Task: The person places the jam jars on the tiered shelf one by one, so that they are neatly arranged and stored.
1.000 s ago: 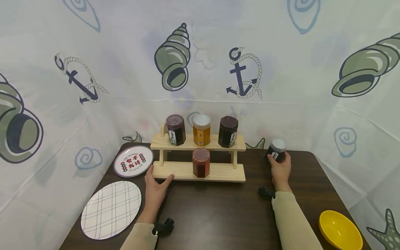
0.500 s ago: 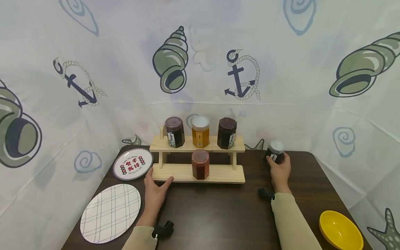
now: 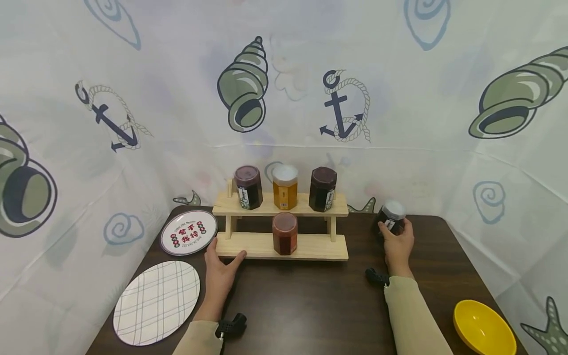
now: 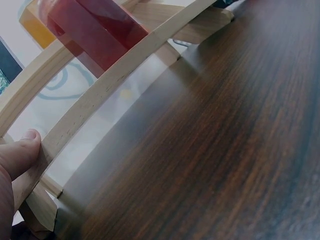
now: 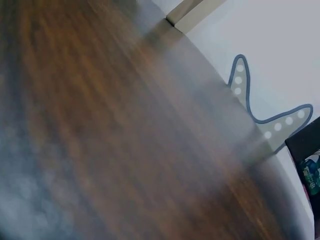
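Observation:
On the dark table stands a two-tier wooden display rack (image 3: 280, 204). My left hand (image 3: 220, 271) holds its lower left front corner, thumb (image 4: 26, 146) against the front edge; the other fingers are partly hidden. My right hand (image 3: 398, 247) grips a dark jar (image 3: 390, 217) with a pale lid, to the right of the rack; I cannot tell if its base touches the table. On the upper tier are a dark purple-lidded jar (image 3: 248, 190), an amber honey jar (image 3: 285, 190) and a dark jar (image 3: 323, 191). A reddish jar (image 3: 285, 233) stands on the lower tier.
Left of the rack lie a plate with red characters (image 3: 189, 233) and a white checked plate (image 3: 157, 301). A yellow bowl (image 3: 483, 328) sits at the table's right edge. A patterned cloth backdrop (image 3: 293, 113) rises behind and on both sides.
The jar in my right hand has shifted slightly left and leans a little more. My left hand stays at the rack's corner. The head view has tipped slightly.

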Tool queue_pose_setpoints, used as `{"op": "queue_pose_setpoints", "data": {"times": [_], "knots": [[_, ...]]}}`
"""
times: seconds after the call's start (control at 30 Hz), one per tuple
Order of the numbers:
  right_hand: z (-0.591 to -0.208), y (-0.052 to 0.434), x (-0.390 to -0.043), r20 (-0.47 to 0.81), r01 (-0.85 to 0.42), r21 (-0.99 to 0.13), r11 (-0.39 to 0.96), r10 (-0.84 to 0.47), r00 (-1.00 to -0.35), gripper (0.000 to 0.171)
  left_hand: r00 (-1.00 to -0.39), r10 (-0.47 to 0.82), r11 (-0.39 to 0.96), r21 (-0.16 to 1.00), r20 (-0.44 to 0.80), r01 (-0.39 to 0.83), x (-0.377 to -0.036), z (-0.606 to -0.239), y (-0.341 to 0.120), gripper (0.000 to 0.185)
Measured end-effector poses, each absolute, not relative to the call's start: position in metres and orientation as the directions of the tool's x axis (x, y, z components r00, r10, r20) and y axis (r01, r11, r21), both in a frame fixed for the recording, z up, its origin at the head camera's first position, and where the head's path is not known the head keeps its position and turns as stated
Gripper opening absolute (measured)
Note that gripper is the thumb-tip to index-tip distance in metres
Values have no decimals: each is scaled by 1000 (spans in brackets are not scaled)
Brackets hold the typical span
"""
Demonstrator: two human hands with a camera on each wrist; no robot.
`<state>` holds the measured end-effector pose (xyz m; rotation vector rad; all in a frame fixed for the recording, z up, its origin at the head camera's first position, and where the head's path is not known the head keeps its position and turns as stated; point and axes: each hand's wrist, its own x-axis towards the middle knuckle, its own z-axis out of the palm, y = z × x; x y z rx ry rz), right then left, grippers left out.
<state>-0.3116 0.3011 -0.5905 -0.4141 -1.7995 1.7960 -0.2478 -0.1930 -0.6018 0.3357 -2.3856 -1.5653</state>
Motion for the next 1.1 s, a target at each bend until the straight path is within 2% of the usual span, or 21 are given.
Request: {"op": "queue_pose_setpoints", "data": {"times": [0.13,0.23,0.47,0.57,0.7,0.83,0.97,1.1], "knots": [[-582,297,-303,185,-268,-962,-51,601,-777,64,-937,-336,384,922,94,-45,-248,-603,-194,113],[-580,298,-298,209,-320,-944,-81,603,-770,60,-939,-330,382,923,99,-37,-249,-604,-192,113],[-585,302,-304,279,-335,-942,15,590,-758,57,-938,-333,384,922,96,-42,-248,-606,-194,114],[-582,303,-309,291,-367,-930,-5,600,-745,51,-937,-335,383,923,97,-41,-249,-607,-195,114],[-557,300,-308,304,-397,-918,-28,593,-746,46,-938,-334,378,925,96,-40,-251,-607,-193,114],[-528,295,-297,319,-344,-937,64,559,-765,51,-937,-337,378,925,93,-44,-249,-608,-193,113],[-496,288,-281,318,-234,-946,223,520,-793,62,-937,-337,385,922,92,-48,-248,-607,-194,113],[-465,278,-267,293,-165,-942,291,481,-826,70,-940,-330,388,920,92,-46,-249,-605,-195,114]]}}
